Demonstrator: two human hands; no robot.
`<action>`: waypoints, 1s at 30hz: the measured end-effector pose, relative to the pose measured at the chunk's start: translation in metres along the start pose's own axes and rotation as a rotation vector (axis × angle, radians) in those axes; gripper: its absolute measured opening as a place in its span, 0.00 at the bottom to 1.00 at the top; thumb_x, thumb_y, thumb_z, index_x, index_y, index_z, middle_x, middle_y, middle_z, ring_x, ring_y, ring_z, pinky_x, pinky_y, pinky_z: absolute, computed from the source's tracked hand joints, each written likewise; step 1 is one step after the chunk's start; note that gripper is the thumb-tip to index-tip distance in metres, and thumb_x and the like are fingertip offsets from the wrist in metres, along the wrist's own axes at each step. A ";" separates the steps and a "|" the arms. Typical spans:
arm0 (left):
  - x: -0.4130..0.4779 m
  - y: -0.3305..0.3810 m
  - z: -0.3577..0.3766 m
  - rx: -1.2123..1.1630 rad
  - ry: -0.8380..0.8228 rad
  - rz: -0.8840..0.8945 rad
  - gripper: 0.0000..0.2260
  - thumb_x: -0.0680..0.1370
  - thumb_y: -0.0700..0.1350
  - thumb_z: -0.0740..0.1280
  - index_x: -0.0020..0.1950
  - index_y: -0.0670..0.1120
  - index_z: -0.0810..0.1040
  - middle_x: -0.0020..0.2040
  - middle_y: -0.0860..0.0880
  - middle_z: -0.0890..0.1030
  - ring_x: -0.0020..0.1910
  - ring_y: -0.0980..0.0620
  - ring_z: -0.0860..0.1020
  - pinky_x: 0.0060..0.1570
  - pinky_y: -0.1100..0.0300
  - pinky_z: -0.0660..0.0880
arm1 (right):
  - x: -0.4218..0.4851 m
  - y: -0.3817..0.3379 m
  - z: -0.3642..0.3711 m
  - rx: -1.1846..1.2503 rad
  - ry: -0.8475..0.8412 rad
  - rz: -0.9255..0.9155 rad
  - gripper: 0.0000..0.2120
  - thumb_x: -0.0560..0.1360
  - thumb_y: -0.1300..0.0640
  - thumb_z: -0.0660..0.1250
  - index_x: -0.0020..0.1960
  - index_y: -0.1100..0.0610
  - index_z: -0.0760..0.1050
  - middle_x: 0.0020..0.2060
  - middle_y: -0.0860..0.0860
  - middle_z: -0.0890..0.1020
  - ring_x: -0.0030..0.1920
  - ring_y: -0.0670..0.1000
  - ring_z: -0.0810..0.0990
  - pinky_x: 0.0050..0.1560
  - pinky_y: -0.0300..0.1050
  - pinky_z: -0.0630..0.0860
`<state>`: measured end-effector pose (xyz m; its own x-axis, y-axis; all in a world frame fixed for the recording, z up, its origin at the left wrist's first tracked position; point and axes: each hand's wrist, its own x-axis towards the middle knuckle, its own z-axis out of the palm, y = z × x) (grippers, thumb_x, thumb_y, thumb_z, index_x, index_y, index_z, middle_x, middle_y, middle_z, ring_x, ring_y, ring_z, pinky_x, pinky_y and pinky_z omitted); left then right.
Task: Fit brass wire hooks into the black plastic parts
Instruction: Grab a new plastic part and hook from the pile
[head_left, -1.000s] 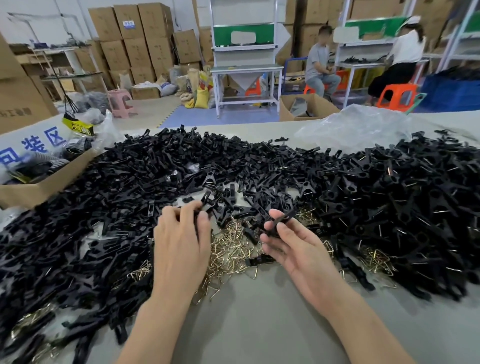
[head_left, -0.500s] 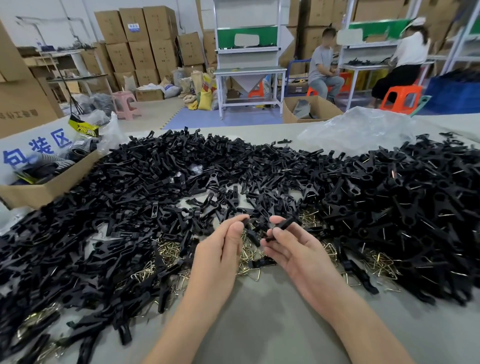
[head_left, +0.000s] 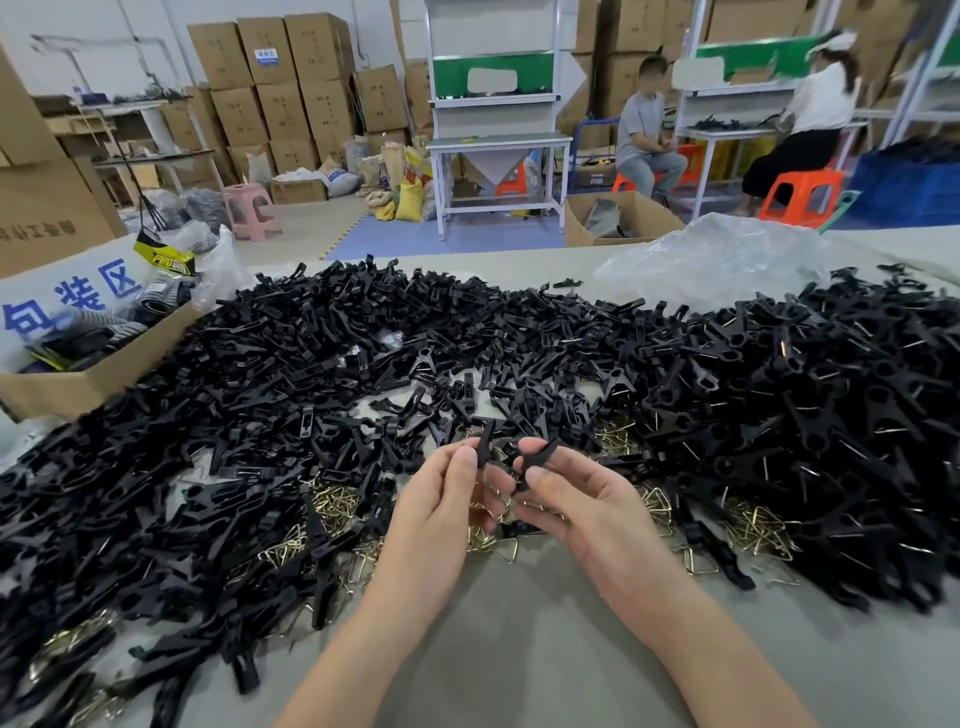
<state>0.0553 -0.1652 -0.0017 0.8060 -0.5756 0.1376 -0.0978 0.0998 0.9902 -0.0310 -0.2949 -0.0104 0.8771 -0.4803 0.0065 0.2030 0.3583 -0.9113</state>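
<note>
My left hand (head_left: 441, 499) pinches a black plastic part (head_left: 485, 446) between thumb and fingertips, the piece standing nearly upright above them; my right hand (head_left: 582, 504), just beside it, grips a second black part (head_left: 540, 460) that lies tilted across its curled fingers and thumb; the two pieces sit close together, though I cannot tell whether they touch, nor whether either hand also carries a wire; both hands hang just above the near edge of the work, over a scatter of brass wire hooks (head_left: 332, 506) that lie loose on the table (head_left: 519, 649) and run under the plastic on both sides; around and beyond them spreads the heap of black plastic parts (head_left: 779, 389), covering the table from left to right, some on the right showing bits of wire; at the far left a cardboard box (head_left: 78, 387) rests against the heap; at the far right a crumpled clear plastic bag (head_left: 717, 260) lies behind it; farther off I see a white workbench (head_left: 498, 140), stacked cartons (head_left: 280, 78) and two seated people (head_left: 644, 130).
</note>
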 end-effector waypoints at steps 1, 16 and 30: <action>0.001 -0.001 0.000 0.020 0.016 0.008 0.13 0.85 0.46 0.56 0.54 0.41 0.78 0.43 0.46 0.85 0.39 0.51 0.80 0.37 0.59 0.77 | 0.000 0.000 0.000 0.000 -0.005 0.002 0.11 0.75 0.62 0.71 0.54 0.51 0.86 0.49 0.51 0.86 0.47 0.50 0.85 0.51 0.42 0.81; 0.001 -0.003 0.001 -0.024 -0.013 -0.061 0.09 0.83 0.46 0.64 0.57 0.49 0.84 0.53 0.49 0.86 0.52 0.47 0.83 0.53 0.52 0.79 | -0.005 -0.003 0.008 -0.149 -0.075 -0.061 0.14 0.76 0.62 0.71 0.54 0.45 0.86 0.51 0.52 0.87 0.48 0.49 0.86 0.49 0.39 0.81; 0.000 -0.003 0.001 -0.036 0.003 -0.108 0.06 0.80 0.47 0.68 0.50 0.47 0.84 0.45 0.48 0.86 0.43 0.55 0.82 0.43 0.62 0.77 | -0.005 -0.003 0.007 -0.137 -0.029 -0.040 0.13 0.74 0.62 0.72 0.52 0.46 0.86 0.50 0.53 0.87 0.48 0.50 0.87 0.45 0.39 0.81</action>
<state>0.0548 -0.1662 -0.0048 0.8127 -0.5819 0.0299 0.0110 0.0666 0.9977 -0.0330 -0.2884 -0.0045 0.8822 -0.4677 0.0542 0.1785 0.2257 -0.9577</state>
